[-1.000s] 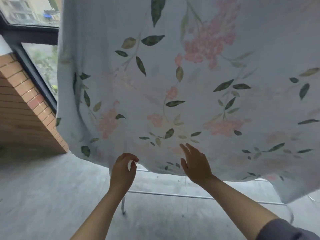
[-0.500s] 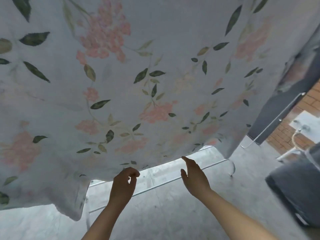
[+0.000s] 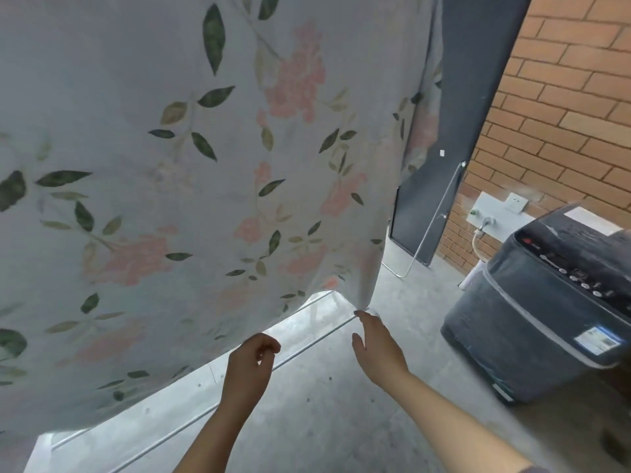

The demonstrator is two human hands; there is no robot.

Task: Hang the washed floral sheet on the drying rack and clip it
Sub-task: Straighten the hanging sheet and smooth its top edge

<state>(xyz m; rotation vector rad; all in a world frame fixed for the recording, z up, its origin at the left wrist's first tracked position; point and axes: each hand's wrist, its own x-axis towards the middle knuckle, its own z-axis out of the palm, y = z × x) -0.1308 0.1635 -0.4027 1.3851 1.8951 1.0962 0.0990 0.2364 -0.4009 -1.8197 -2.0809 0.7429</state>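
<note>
Inventory, by count:
- I see one floral sheet (image 3: 170,165).
- One drying rack (image 3: 317,336) is in view.
- I have two hands in view: one left hand (image 3: 251,367) and one right hand (image 3: 377,349).
- One covered washing machine (image 3: 539,319).
- One wall socket (image 3: 515,203).
- One tap (image 3: 485,222).
- One dark panel (image 3: 471,97).
- One brick wall (image 3: 563,97).

Open floor (image 3: 341,421) is left beneath the hanging sheet (image 3: 170,182); forward reach is crossed by a rack rail (image 3: 314,336), and rightward room is apparently narrowed by the covered washing machine (image 3: 532,319).
</note>
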